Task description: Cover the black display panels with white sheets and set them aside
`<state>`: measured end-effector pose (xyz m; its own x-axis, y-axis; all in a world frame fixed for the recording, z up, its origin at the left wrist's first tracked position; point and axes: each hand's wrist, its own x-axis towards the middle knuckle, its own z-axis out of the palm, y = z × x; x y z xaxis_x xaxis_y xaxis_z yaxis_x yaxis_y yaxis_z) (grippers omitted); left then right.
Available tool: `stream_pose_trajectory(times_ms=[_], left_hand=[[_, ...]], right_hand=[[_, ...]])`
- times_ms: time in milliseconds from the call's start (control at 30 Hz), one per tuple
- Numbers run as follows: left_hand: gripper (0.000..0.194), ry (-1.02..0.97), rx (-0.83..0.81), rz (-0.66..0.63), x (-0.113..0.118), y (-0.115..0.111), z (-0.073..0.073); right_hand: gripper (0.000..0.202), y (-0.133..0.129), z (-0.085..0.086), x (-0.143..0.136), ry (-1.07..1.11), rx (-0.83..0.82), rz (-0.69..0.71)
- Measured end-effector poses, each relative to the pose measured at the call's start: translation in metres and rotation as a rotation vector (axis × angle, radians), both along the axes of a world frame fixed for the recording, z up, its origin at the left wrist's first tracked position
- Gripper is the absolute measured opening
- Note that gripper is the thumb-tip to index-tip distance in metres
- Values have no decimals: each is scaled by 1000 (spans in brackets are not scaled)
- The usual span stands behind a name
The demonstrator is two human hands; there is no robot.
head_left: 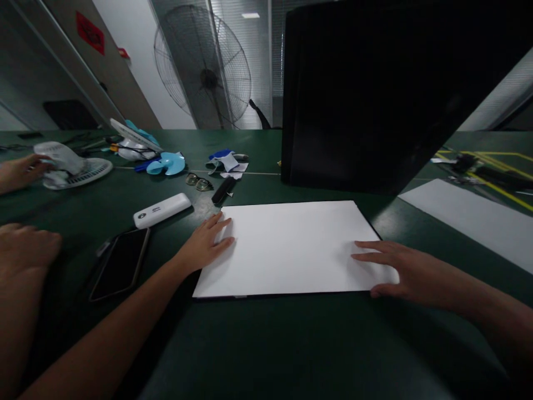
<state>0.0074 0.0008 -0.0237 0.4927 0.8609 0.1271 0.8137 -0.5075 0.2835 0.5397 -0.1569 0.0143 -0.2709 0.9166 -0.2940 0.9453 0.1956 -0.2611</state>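
A large white rectangular panel [291, 250] with a thin dark edge lies flat on the green table [266, 344]. My left hand [205, 244] rests at the panel's left edge, its fingers apart over the white surface. At the right edge is my right hand [402, 269], fingers spread, with the fingertips over the panel and the thumb near its front right corner. Neither hand is closed round anything. Behind the panel stands a big black screen-like board [358, 100].
Left of the panel are a phone [121, 261], a white device [162, 210], a black object [224, 190] and glasses [199, 181]. Another person's hand [23, 171] touches a white fan part [62, 158]. White sheet [474, 214] lies right; a large fan [204, 69] stands behind.
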Motion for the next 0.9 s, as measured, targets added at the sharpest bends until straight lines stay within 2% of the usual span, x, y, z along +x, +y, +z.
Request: stream_pose_trajectory(times_ms=[100,167,200,267,300,333,400,467,567,733,900], left_hand=[[81,15,1,2,-3,2,3],[83,16,-5,8,-4,2,6],[84,16,-9,8,-3,2,8],[84,14,-12,8,-2,0,10],[85,13,-14,9,-1,0,11],[85,14,-16,9,-1,-1,12],[85,18,-21,9,0,-1,13],[84,19,-21,11,0,-1,14],[82,9,-16,16,-1,0,13],[82,8,-11,9,-2,1,12],[87,11,-22,14,-1,0,13]], right_hand=[[76,12,2,30,25,106,-112],[73,18,-3,68,-34,291,-258],[76,19,-8,91,-81,407,-320],[90,17,-19,137,-137,519,-437],[97,14,-25,157,-153,522,-540],[101,11,-30,174,-155,458,-654],[106,5,-34,190,-145,299,-845],[109,1,-29,183,-156,193,-921],[106,0,-11,142,-254,177,-888],[66,-7,18,75,-316,151,-706],[52,-11,35,16,-388,145,-499]])
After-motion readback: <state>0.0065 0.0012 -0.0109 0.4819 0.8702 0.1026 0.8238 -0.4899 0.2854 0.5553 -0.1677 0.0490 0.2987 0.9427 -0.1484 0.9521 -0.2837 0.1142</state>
